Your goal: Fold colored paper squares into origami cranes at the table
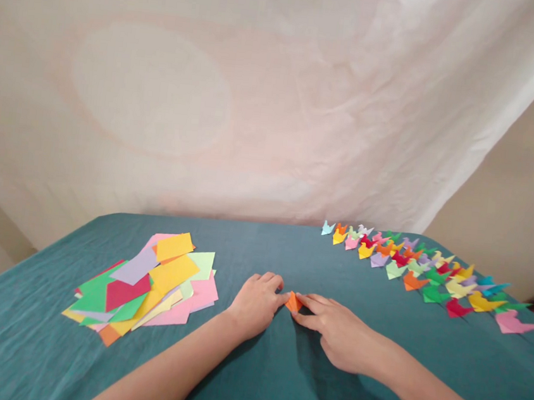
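Teal cloth (253,243) spreads below a pale drape (276,112). Left of the left hand (256,304), loose coloured sheets (163,276) lie heaped, seemingly not yet folded. That hand, fingers curled, touches the left edge of a small orange paper (292,303) that looks part-folded; the right hand (336,334) sets fingertips on its other side. Whether either pinches it, I cannot tell. Beyond and right of the right hand, many paper birds (414,282) look finished.

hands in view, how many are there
2: the left hand at the left edge of the small folded orange paper, and the right hand at its right side. No others show.
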Demonstrator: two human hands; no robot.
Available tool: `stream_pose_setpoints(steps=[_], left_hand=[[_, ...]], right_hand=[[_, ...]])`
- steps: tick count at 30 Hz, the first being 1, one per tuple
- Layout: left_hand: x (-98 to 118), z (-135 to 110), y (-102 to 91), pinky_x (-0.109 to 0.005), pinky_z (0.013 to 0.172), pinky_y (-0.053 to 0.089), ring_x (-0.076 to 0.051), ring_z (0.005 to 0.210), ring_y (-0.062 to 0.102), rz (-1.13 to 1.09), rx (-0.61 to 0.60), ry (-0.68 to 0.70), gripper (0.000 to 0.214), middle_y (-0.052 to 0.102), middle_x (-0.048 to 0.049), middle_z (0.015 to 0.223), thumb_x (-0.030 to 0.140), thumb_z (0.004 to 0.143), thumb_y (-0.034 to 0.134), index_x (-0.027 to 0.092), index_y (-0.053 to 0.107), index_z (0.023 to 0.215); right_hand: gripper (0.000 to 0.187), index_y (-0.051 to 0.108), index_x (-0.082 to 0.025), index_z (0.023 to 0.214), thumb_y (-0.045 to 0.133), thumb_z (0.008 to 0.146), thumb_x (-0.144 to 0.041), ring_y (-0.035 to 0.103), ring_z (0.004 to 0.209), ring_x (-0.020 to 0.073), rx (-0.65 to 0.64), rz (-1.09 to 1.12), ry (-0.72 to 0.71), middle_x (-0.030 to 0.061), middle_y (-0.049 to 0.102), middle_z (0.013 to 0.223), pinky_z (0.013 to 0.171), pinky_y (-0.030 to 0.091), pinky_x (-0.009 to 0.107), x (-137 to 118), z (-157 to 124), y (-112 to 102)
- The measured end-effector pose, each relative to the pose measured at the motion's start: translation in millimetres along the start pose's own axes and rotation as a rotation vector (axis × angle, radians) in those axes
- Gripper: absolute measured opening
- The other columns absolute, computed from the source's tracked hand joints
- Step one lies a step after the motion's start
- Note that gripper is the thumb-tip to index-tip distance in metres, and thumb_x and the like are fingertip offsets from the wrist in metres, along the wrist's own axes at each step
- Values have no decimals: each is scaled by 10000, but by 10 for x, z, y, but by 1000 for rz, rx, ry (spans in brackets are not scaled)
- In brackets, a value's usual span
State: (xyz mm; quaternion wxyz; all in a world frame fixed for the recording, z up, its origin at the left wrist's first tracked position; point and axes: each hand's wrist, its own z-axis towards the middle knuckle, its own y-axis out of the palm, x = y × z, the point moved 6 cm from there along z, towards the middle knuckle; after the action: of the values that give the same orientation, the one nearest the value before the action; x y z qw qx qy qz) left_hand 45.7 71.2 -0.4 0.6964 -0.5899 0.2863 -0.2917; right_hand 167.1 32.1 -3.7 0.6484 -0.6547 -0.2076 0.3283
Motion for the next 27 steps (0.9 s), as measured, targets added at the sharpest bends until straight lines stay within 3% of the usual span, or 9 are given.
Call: stream_pose_setpoints(steps=[9, 15, 19, 22, 27], left_hand=[[-24, 11, 35, -343, 798, 426, -214, 966, 511, -13, -4, -31, 366, 532, -65, 1071, 100, 828, 472, 251, 558, 1150], [-57, 21, 63, -346, 827, 424, -207, 963, 517, -90, 43, -53, 384, 547, -59, 1050, 118, 849, 445, 245, 511, 1206], [-41, 5, 43, -340, 892, 405, -197, 1032, 501, -174, 100, -37, 453, 533, -70, 1153, 90, 837, 428, 203, 431, 1275], [2, -6, 11, -333, 933, 381, -187, 1096, 478, -233, 148, 17, 397, 522, -70, 1213, 85, 836, 424, 176, 467, 1221], [99, 4, 43, -308, 904, 380, -159, 1018, 529, -224, 107, 170, 201, 624, -35, 1017, 146, 872, 467, 194, 594, 1020]], right_hand=[[679, 485, -229, 1299, 455, 645, -48, 361, 1269, 263, -95, 104, 7, 95, 375, 1415, 1012, 342, 436, 14, -21, -35], [677, 480, -222, 1304, 462, 647, -58, 338, 1283, 274, -117, 128, 26, 111, 367, 1418, 1019, 321, 453, 29, -15, -27], [668, 493, -223, 1292, 455, 649, -47, 338, 1283, 274, -102, 135, 20, 106, 363, 1421, 1021, 314, 455, 36, -20, -47], [685, 479, -234, 1302, 451, 646, -38, 341, 1282, 261, -98, 144, 4, 88, 354, 1430, 1024, 314, 442, 34, -23, -64], [685, 478, -228, 1305, 461, 649, -34, 334, 1290, 265, -108, 137, 15, 107, 350, 1431, 1023, 315, 449, 54, -16, -44]])
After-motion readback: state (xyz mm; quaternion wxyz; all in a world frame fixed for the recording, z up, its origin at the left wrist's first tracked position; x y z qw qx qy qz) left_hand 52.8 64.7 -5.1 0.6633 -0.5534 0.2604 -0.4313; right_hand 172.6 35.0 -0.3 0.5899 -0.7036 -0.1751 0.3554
